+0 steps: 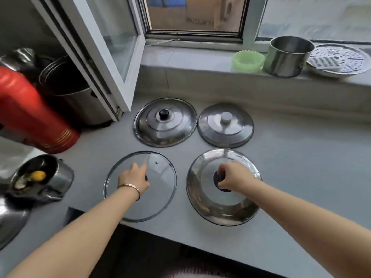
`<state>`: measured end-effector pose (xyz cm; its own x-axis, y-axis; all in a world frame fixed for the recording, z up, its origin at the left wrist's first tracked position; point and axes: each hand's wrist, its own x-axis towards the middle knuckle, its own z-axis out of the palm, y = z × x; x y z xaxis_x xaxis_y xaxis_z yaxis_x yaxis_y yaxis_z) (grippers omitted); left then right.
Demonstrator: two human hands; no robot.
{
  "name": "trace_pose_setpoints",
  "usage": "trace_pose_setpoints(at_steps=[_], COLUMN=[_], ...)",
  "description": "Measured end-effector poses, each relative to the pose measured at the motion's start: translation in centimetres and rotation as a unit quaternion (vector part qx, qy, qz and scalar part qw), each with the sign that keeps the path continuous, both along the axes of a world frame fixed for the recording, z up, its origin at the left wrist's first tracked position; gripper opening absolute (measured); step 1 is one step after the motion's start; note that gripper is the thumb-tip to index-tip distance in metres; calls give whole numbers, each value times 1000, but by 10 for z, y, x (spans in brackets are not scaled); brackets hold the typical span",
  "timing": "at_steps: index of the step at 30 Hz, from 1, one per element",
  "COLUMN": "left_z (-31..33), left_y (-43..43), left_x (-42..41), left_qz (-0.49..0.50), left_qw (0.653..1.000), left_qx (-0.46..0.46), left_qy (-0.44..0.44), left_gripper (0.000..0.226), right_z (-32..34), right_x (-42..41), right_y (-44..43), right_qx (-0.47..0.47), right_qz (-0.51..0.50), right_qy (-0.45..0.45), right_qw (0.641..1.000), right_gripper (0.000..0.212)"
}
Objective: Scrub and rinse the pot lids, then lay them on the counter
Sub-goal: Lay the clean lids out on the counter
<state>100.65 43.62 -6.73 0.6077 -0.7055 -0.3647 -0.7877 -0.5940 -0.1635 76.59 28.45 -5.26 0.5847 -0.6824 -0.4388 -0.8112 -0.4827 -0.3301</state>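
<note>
We grip each knob (217,182) firmly — left hand (133,178) on the glass lid (162,189), right hand (230,176) on the steel lid (222,212) — and should lift level.

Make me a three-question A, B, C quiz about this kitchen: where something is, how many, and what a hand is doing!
1. Where is the green bowl? A. on the windowsill B. on the floor C. on a lid
2. How many pot lids lie on the counter? A. two B. six C. four
3. What is the right hand doing? A. hanging free B. gripping the steel-rimmed lid's knob C. holding a sponge

Answers: 1 A, it sits on the sill beside the steel pot. 2 C, two steel lids behind, the glass lid and steel-rimmed lid in front. 3 B, its fingers curl round the dark knob.
</note>
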Motion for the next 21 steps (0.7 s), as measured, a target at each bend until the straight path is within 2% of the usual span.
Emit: trace_pose_setpoints(at_steps=[10, 17, 21], left_z=[-36, -51, -49], left_y=[-34, -35, -34], left_x=[56, 65, 63], left_qz=[-93, -116, -147], left_qw=[994, 992, 987], left_qx=[24, 20, 50], left_qy=[49, 47, 42], left_gripper=[30, 26, 24], right_z=[-32, -40, -42], right_x=[65, 74, 72], right_y=[-4, -9, -6], right_qx=[16, -6, -34], right_qz=[-84, -85, -75], right_qy=[50, 63, 81], right_qw=[995, 994, 993], right_gripper=[32, 33, 35])
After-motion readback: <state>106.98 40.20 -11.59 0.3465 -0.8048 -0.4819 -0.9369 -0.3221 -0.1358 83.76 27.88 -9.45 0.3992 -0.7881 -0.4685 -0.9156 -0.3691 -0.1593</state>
